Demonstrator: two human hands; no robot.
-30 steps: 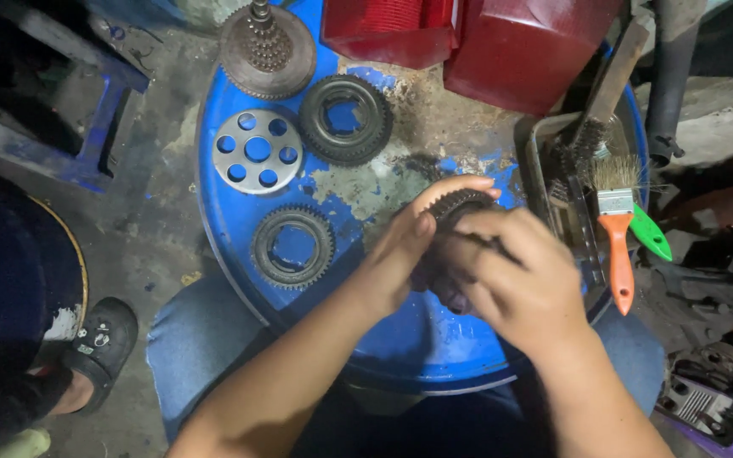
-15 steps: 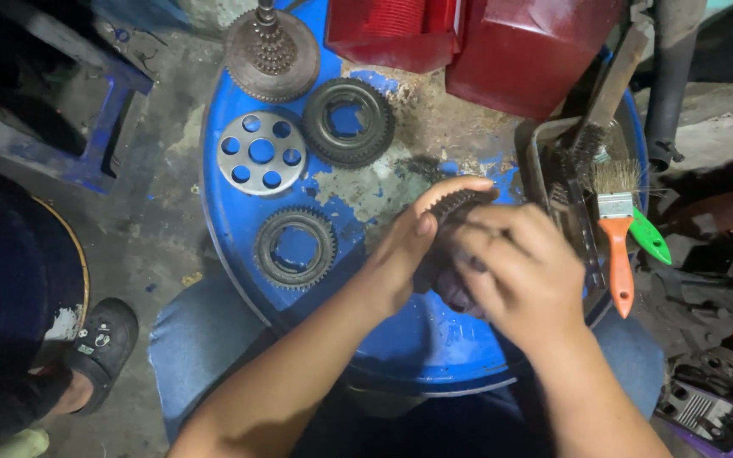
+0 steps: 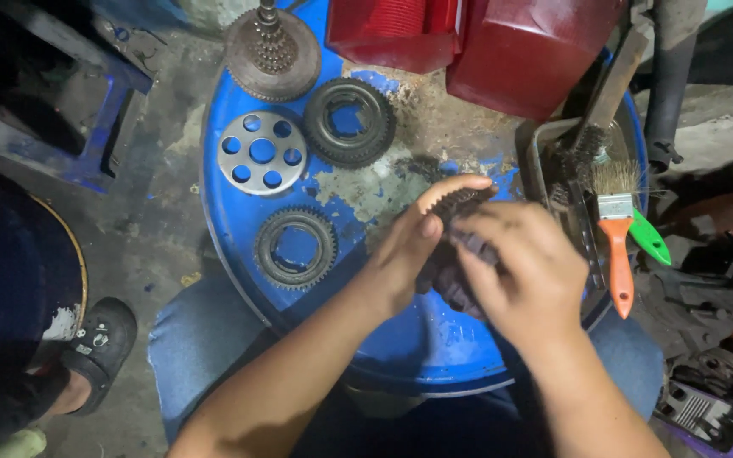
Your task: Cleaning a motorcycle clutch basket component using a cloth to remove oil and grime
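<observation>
A: Where is the part, and how do the hands stand?

B: The toothed gear (image 3: pixel 456 203) is held above the blue drum top (image 3: pixel 400 339), between both hands. The left hand (image 3: pixel 409 254) cups it from the left, fingers curled over the toothed rim with the forefinger arched across the top. The right hand (image 3: pixel 523 271) covers its near side, fingers pressed together against a dark rag (image 3: pixel 456 284) bunched under the gear.

A: Handling properties?

B: Judged as solid metal: stiff, fairly heavy for its size, probably greasy and so slippery. Grip by the outer rim or through the bore (the teeth give purchase but may bite bare skin).

A: Surrounding items?

B: Two ring gears (image 3: pixel 296 248) (image 3: pixel 349 121) and a perforated disc (image 3: pixel 262 153) lie flat on the drum top, well apart from the hands. A toothed shaft on a disc (image 3: pixel 273 51) stands at the far edge. An orange-handled brush (image 3: pixel 617 246) rests on a metal tray (image 3: pixel 540 153) just right of the hands.
</observation>
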